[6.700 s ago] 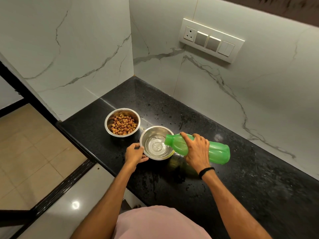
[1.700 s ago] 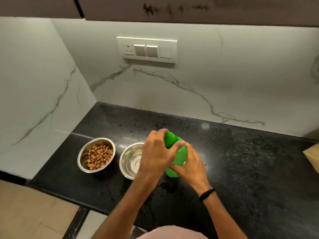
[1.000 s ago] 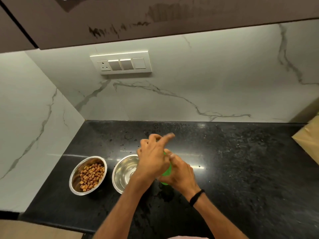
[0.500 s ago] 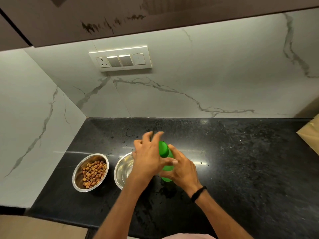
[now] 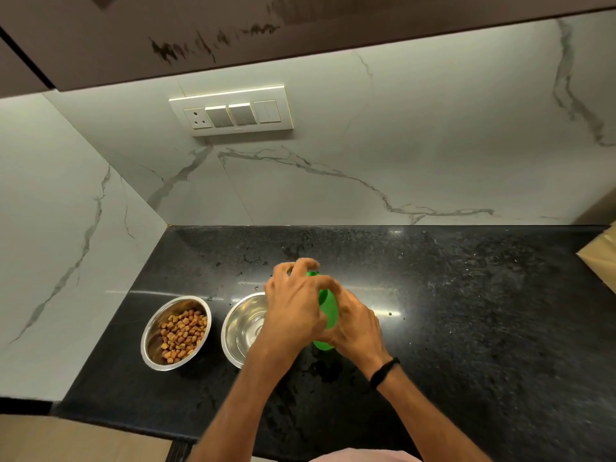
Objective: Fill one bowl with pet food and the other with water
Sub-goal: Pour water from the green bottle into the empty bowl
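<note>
Both hands (image 5: 296,308) now round upright bottle (image 5: 328,311)

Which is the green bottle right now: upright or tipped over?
Upright. The green bottle stands vertically; the right hand grips its body and the left hand curls over its top.

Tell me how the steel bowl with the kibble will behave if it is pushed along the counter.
The kibble bowl would probably slide easily: smooth steel on a glossy counter dotted with droplets. Its wide, low shape makes tipping unlikely. Only partly filled, it is likely light.
</note>
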